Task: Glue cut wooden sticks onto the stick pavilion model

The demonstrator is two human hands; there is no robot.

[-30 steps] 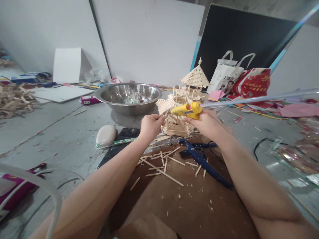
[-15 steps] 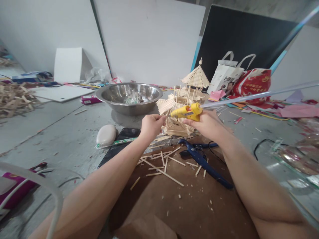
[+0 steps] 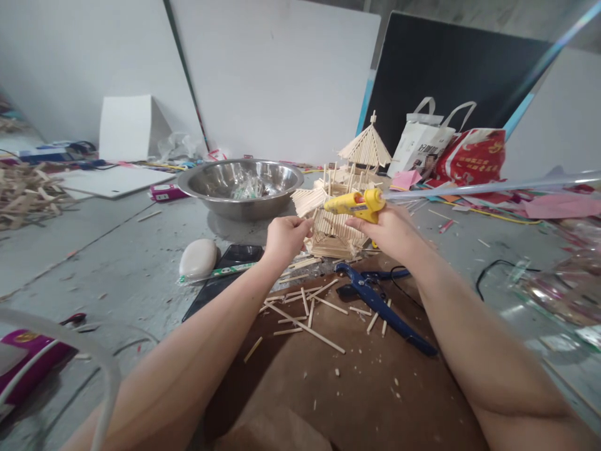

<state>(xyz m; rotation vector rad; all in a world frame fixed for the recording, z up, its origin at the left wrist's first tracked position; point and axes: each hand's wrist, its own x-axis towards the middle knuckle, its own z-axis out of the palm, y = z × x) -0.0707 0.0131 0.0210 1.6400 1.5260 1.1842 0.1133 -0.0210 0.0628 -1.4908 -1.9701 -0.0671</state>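
A model pavilion (image 3: 345,188) built of small wooden sticks stands on the grey floor ahead of me. My right hand (image 3: 392,233) grips a yellow glue gun (image 3: 355,205) with a long clear glue stick (image 3: 488,186) out its back; the nozzle points left at the model's lower tier. My left hand (image 3: 284,237) is closed in a pinch against the model's left side; what it pinches is too small to make out.
Loose sticks (image 3: 305,310) and blue cutters (image 3: 382,307) lie on brown cardboard (image 3: 338,382). A steel bowl (image 3: 239,185), a white oval object (image 3: 199,258), a dark phone (image 3: 225,269), bags (image 3: 451,153) and a stick pile (image 3: 23,191) surround the spot.
The view has shifted slightly. The glue gun's nozzle has dipped a little toward the model; both hands otherwise hold their places.
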